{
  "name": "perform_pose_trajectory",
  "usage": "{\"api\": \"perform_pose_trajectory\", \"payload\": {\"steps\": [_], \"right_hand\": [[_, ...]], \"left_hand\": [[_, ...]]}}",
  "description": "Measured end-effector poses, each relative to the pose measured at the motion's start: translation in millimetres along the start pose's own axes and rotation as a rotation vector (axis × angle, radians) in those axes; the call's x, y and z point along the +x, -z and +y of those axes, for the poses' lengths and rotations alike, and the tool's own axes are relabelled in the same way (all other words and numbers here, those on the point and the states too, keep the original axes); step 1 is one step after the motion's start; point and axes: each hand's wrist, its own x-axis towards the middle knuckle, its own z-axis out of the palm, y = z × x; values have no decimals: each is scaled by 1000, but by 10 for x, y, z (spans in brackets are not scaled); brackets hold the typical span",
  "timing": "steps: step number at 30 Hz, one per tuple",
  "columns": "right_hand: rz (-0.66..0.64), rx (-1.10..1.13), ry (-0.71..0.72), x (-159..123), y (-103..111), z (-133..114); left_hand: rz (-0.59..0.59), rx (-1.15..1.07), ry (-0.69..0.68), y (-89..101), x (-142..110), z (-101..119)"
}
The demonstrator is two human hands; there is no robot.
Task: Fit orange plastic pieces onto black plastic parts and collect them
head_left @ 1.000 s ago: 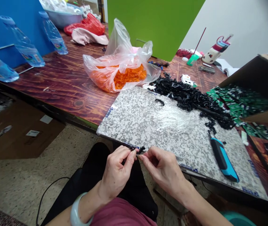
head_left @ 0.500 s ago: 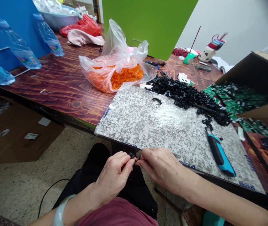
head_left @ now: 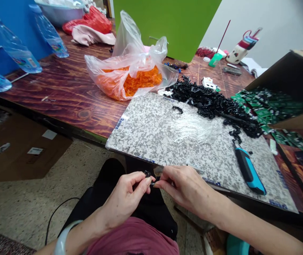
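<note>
My left hand (head_left: 132,189) is closed in a pinch on a small black plastic part (head_left: 147,174), just off the near edge of the speckled board (head_left: 140,134). Close beside it, my right hand (head_left: 184,184) is pinched too, thumb and forefinger meeting at the same small dark piece. Fingers hide most of the part, so its full shape cannot be made out. On the board lies a bundle of clear thin strands (head_left: 194,129), with a heap of black plastic parts (head_left: 209,99) behind it. A single curved black part (head_left: 178,109) lies apart from the heap.
A blue-and-black utility knife (head_left: 249,170) lies on the board's right. Behind the board stands a clear bag of orange pieces (head_left: 140,83). To the right, a cardboard box (head_left: 281,72) holds green circuit boards (head_left: 270,106). Water bottles (head_left: 18,49) stand at left.
My right forearm has swung outward and lower, and my right hand has turned over the part. Both hands stay together at the board's edge. The view has shifted slightly.
</note>
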Motion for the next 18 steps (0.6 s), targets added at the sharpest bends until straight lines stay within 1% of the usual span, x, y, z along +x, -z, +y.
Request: {"api": "perform_pose_trajectory", "payload": {"steps": [6,9,13,18], "right_hand": [[-37,0,-61,18,-28,21],[-13,25,-58,10,-89,64],[80,82,-15,4,-166,111],[252,78,109,8,-196,68]], "left_hand": [[-14,-50,43,-13,21,-36],[-15,-89,92,-43,46,-67],[-19,-143,94,-50,67,-62],[105,-194,85,-11,45,-47]]}}
